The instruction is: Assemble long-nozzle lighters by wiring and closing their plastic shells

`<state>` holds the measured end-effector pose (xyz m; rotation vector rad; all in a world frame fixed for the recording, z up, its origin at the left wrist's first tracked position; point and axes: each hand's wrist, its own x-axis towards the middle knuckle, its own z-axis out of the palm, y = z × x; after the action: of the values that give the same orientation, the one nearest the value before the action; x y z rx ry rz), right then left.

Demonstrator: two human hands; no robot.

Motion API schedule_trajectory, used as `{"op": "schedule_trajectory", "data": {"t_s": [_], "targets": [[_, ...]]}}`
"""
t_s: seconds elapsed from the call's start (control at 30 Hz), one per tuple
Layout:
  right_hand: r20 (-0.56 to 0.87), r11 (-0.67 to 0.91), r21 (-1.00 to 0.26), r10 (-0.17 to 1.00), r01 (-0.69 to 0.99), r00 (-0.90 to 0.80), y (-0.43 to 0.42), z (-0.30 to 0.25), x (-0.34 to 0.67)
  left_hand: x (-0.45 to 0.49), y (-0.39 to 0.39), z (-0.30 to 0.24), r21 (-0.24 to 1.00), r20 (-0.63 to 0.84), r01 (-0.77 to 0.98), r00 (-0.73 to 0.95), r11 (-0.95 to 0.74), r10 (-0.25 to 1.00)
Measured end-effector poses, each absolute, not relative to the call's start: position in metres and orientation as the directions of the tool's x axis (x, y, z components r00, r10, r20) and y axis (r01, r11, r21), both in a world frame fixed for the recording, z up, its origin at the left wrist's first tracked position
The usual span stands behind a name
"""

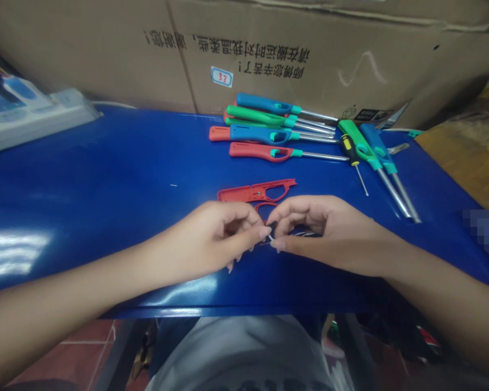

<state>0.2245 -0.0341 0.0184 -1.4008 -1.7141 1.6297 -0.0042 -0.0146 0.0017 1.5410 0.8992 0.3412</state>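
My left hand (pixel 232 233) and my right hand (pixel 305 225) meet fingertip to fingertip above the front part of the blue table. Pinched between them is a small black part with a white wire (pixel 271 234); the fingers cover most of it, so its exact kind is unclear. Just beyond my fingers lies an open red lighter shell half (pixel 248 192), its inner side showing. A second red shell piece (pixel 268 206) is partly hidden behind my hands. Some thin wires or a dark piece show under my right palm.
Several long-nosed lighters (pixel 264 151) in red, green and blue lie at the back. A black-and-yellow screwdriver (pixel 349 149) rests beside two lighters on the right. A large cardboard box (pixel 106 60) stands behind, a white power strip (pixel 36 122) at left. A small pin (pixel 173 185) lies on the table (pixel 118 174).
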Motion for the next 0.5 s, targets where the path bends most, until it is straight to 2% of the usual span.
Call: {"op": "schedule_trajectory", "data": {"t_s": [0.1, 0.27, 0.5], "targets": [[-0.282, -0.11, -0.911, 0.87, 0.398, -0.405, -0.0362, 0.0169, 0.2238, -0.0027, -0.0136, 0.0009, 0.94, -0.303, 0.322, 0.648, 0.109, 0.698], [-0.052, 0.186, -0.835, 0.91, 0.518, -0.412, -0.0407, 0.0124, 0.2241, 0.0006, -0.0111, 0.0046, 0.934, -0.348, 0.297, 0.625, 0.2, 0.699], [0.032, 0.324, -0.779, 0.875, 0.536, -0.482, -0.0321, 0.0107, 0.2292, -0.0014, -0.006, 0.0083, 0.923, -0.383, 0.294, 0.647, 0.247, 0.66]]}}
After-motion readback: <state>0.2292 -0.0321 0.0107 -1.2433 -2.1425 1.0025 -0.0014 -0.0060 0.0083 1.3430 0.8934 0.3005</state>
